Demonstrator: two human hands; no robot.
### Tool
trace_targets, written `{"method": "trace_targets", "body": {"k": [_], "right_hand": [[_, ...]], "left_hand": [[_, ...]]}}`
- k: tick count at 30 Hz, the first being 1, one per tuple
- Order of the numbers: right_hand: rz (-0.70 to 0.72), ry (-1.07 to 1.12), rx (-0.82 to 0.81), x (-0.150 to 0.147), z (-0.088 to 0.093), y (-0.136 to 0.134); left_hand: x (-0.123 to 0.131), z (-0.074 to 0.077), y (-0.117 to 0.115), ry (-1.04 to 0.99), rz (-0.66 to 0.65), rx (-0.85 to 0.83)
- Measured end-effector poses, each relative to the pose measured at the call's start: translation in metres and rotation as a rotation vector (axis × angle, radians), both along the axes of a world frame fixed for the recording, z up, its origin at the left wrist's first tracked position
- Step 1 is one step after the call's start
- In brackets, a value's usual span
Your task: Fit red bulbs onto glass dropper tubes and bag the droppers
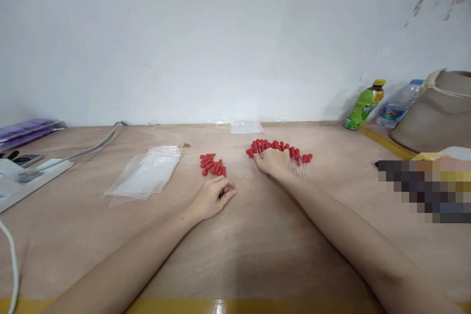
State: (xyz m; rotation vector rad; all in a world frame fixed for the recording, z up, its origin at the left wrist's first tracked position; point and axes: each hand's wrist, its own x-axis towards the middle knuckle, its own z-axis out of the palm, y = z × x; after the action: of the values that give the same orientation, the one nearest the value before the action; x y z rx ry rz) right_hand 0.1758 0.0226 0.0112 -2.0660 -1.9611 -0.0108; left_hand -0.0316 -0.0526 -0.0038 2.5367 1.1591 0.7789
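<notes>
Many slender, clear bare tubes [237, 166] lie side by side on the table [257, 245]; this row is the reference for all positions below. Directly left of the row is a small cluster of loose red bulbs [208, 163]. To its right, an arc of bulb-tipped tubes [293, 151] lies with the red ends toward the wall.

Status, judged from the layout: partly complete. The tubes right of the row appear to be fitted with bulbs; the row itself shows none, and the bulbs on its left appear unfitted. The exact counts cannot be read.

The right hand [272, 161] is at the right end of the row, over the near part of the arc, fingertips next to the red ends. Its grip is hidden; whether it grasps a tube cannot be told. The left hand [213, 197] rests at the front left of the row, just beside the bulbs, with fingers loosely curled and no item visible in them.

Farther left of the row are flat plastic bags [150, 171]; behind it, a small white bag [246, 128]. Far to its right stand a tilted green bottle [364, 105] and a beige container [436, 113].
</notes>
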Motion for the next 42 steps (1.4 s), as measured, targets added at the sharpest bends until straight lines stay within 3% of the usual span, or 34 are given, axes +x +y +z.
{"method": "trace_targets", "body": {"k": [6,10,14,18,29,33,36,39,42], "right_hand": [[0.065,0.027,0.050,-0.003,0.005,-0.009],[0.155,-0.023,0.043,-0.010,0.006,-0.019],[0.177,-0.109,-0.019,-0.018,0.005,-0.024],[0.159,-0.117,-0.042,-0.024,0.005,-0.024],[0.148,-0.087,-0.055,-0.028,0.010,-0.026],[0.152,-0.023,0.068,-0.017,0.013,-0.037],[0.271,0.054,0.213,0.000,0.006,-0.048],[0.489,0.125,0.348,0.021,-0.011,-0.058],[0.669,0.147,0.451,0.039,-0.028,-0.067]], "left_hand": [[0.000,0.000,-0.001,-0.012,-0.014,0.020],[0.000,-0.001,-0.001,-0.027,0.049,0.073],[-0.007,0.000,0.007,-0.030,0.216,0.255],[-0.016,0.005,0.021,0.062,0.253,0.434],[-0.015,0.003,0.023,0.156,0.239,0.449],[-0.014,0.002,0.024,0.142,0.225,0.456],[-0.014,0.002,0.023,0.107,0.229,0.498],[-0.014,0.003,0.018,0.003,0.221,0.535],[-0.012,0.003,0.006,-0.119,0.125,0.471]]}}
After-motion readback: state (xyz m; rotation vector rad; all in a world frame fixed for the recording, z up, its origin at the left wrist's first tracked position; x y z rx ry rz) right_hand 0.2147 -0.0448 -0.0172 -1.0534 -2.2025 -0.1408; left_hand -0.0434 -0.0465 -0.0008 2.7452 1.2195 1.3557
